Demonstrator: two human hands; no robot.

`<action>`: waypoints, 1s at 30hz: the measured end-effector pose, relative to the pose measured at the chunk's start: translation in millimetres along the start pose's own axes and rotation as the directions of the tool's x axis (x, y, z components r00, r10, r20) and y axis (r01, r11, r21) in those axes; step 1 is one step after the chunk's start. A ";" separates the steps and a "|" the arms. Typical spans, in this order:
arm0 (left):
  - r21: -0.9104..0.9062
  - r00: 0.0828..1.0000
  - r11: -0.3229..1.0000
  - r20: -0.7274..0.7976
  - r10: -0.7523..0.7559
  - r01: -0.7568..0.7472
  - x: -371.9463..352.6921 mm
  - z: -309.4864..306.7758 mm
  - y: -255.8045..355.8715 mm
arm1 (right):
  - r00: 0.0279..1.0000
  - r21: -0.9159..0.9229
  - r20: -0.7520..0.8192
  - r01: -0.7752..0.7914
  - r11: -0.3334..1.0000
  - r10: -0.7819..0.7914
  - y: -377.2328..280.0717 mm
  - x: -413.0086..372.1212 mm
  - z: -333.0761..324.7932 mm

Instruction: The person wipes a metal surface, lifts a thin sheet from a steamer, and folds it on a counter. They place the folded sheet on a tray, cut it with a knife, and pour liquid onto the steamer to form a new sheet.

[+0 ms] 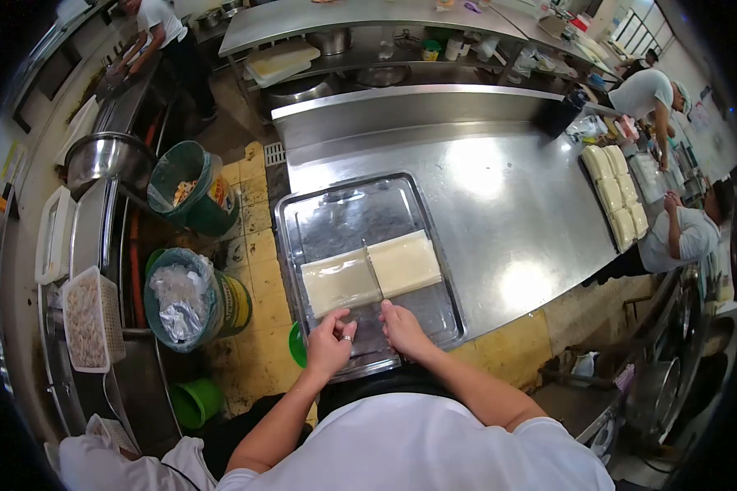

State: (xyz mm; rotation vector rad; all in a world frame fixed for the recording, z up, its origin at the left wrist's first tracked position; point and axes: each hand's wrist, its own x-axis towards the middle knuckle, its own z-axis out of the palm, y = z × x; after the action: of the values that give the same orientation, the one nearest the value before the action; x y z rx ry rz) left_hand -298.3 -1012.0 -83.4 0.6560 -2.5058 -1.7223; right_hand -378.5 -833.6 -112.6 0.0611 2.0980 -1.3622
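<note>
A stack of flat, pale dough sheets (405, 263) lies on a metal tray (352, 196) in front of me. Its left part looks glossier than its right. A knife (373, 268) stretches across the stack, its blade pointing away from me between the two parts. My right hand (403, 331) is closed around the knife's handle at the near edge of the sheets. Just left of it, my left hand (329, 344), wearing a ring, has loosely bent fingers right at the stack's near edge, with nothing visible held in them.
The tray rests on a steel table (516, 204) with a raised back edge. At the table's right end sits a tray of pale blocks (614, 192). Lined bins (184, 299) and a green bucket (196, 403) stand left. Co-workers (686, 237) are at the right, upper left and lower left.
</note>
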 end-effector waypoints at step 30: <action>0.053 0.995 0.994 0.048 0.090 -0.093 160.7 38.6 40.1 | 0.997 -0.051 -0.001 0.071 0.996 -0.071 30.4 11.2 2.3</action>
State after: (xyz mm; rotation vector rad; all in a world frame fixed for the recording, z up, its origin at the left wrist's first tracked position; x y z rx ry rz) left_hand -467.6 -1023.2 -95.8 0.5022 -2.5779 -1.6622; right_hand -375.3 -824.6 -143.7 -0.0328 2.1548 -1.3499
